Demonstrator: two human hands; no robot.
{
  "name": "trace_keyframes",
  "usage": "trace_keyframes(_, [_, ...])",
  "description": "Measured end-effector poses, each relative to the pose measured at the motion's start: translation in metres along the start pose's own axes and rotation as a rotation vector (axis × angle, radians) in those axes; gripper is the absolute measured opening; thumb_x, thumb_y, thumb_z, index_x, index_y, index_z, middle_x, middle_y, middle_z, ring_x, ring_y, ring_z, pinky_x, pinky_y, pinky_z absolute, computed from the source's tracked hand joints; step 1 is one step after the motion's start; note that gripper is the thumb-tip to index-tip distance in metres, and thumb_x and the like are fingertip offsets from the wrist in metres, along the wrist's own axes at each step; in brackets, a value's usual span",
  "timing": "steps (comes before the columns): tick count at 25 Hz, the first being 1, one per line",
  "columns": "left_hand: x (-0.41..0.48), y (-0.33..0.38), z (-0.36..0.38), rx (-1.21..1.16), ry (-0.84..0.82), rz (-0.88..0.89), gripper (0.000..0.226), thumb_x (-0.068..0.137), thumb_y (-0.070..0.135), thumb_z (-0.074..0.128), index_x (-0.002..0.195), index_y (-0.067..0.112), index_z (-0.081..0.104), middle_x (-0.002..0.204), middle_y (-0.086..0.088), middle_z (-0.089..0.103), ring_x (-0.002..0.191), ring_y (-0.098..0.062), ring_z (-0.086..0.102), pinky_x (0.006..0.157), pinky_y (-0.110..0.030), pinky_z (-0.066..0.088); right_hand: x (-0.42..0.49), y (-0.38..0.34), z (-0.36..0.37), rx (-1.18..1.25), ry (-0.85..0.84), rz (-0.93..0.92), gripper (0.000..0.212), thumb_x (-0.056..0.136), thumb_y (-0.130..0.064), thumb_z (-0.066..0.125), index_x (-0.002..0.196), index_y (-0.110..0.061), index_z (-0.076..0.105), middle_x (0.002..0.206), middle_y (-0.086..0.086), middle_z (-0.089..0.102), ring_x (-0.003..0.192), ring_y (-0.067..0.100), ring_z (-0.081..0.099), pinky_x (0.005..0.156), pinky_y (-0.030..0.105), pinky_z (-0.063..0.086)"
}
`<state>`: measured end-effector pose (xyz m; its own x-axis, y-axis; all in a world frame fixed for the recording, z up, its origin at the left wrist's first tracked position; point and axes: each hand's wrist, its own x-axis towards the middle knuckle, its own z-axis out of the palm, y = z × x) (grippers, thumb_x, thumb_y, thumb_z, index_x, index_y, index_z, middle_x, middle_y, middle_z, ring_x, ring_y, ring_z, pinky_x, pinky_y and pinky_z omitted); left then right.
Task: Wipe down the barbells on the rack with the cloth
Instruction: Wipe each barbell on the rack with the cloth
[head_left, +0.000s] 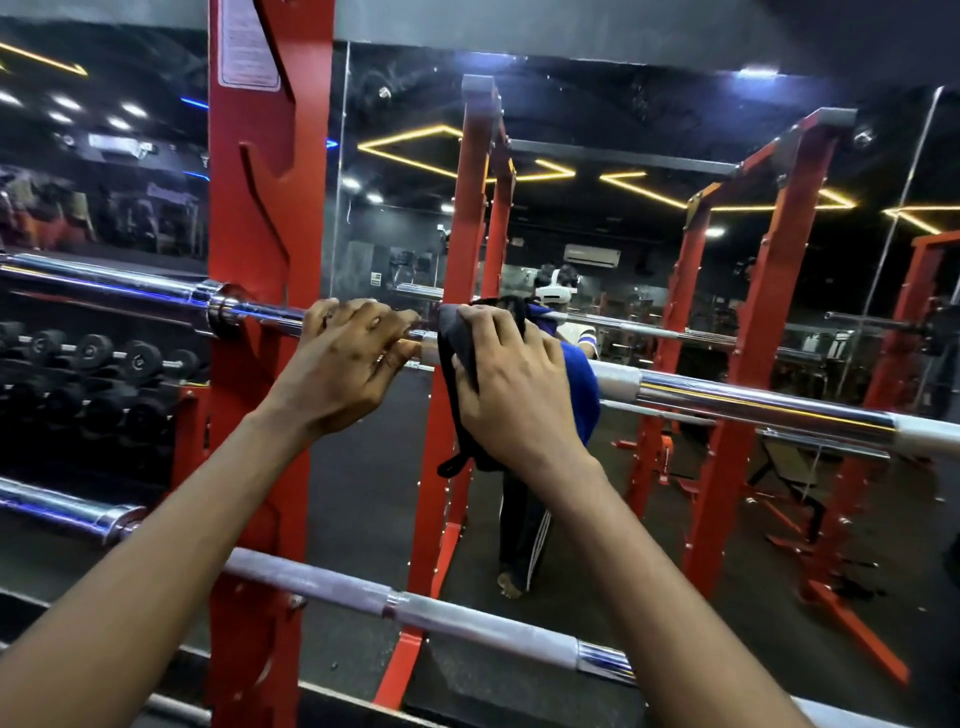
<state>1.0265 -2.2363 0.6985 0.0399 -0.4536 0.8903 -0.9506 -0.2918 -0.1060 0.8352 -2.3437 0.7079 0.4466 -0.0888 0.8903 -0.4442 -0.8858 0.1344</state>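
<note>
A chrome barbell (727, 397) lies across the hooks of a red rack (260, 208) at chest height. My left hand (343, 358) grips its shaft just right of the collar. Beside it, my right hand (514, 389) holds a dark cloth with a blue side (457, 353) wrapped over the bar. The two hands are almost touching. A second barbell (467, 623) rests lower on the rack, under my forearms.
A mirror wall (649, 234) stands right behind the rack and reflects more red frames and a person. Black dumbbells (93, 374) fill a rack at the left. A thin bar (171, 706) shows at the bottom left.
</note>
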Motion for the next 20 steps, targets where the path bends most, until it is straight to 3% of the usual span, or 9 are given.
trace_keyframes(4, [-0.005,-0.022,-0.008,0.017,-0.001,-0.018,0.042,0.102,0.044,0.037,0.133,0.025,0.056,0.124,0.004,0.061,0.120,-0.024,0.053,0.104,-0.045,0.030,-0.021,0.029,-0.005,-0.026,0.104,0.107,0.046,0.093,-0.040,0.058,0.137,-0.025,0.057,0.131,-0.004,0.063,0.116,0.028,0.060,0.115,0.044,0.032])
trace_keyframes(7, [-0.008,-0.025,-0.007,0.012,-0.001,-0.009,0.040,0.103,0.044,0.036,0.133,0.026,0.055,0.123,0.006,0.061,0.118,-0.023,0.054,0.104,-0.042,0.030,-0.013,0.016,0.000,-0.054,0.149,0.224,0.037,0.093,-0.039,0.057,0.127,-0.025,0.060,0.119,-0.002,0.065,0.107,0.028,0.062,0.107,0.046,0.036])
trace_keyframes(10, [-0.009,-0.026,-0.005,-0.028,-0.001,-0.014,0.039,0.104,0.043,0.035,0.135,0.028,0.054,0.123,0.008,0.060,0.117,-0.020,0.052,0.105,-0.039,0.028,0.005,-0.004,0.009,-0.033,0.130,0.119,0.035,0.093,-0.041,0.057,0.122,-0.024,0.062,0.114,-0.002,0.066,0.101,0.027,0.062,0.096,0.044,0.038])
trace_keyframes(16, [-0.007,-0.035,-0.009,-0.080,-0.044,0.010,0.042,0.104,0.041,0.032,0.139,0.030,0.053,0.124,0.008,0.062,0.117,-0.019,0.053,0.104,-0.036,0.028,-0.015,0.008,0.013,0.057,0.089,-0.173,0.055,0.092,-0.031,0.059,0.146,-0.025,0.053,0.152,-0.009,0.052,0.126,0.023,0.056,0.113,0.037,0.029])
trace_keyframes(20, [-0.005,-0.047,-0.009,-0.094,-0.105,0.041,0.045,0.103,0.047,0.029,0.142,0.035,0.049,0.125,0.009,0.059,0.120,-0.016,0.049,0.104,-0.033,0.023,-0.035,0.027,0.010,0.027,0.245,0.039,0.059,0.087,-0.021,0.069,0.145,-0.020,0.054,0.150,-0.004,0.055,0.134,0.026,0.054,0.122,0.041,0.024])
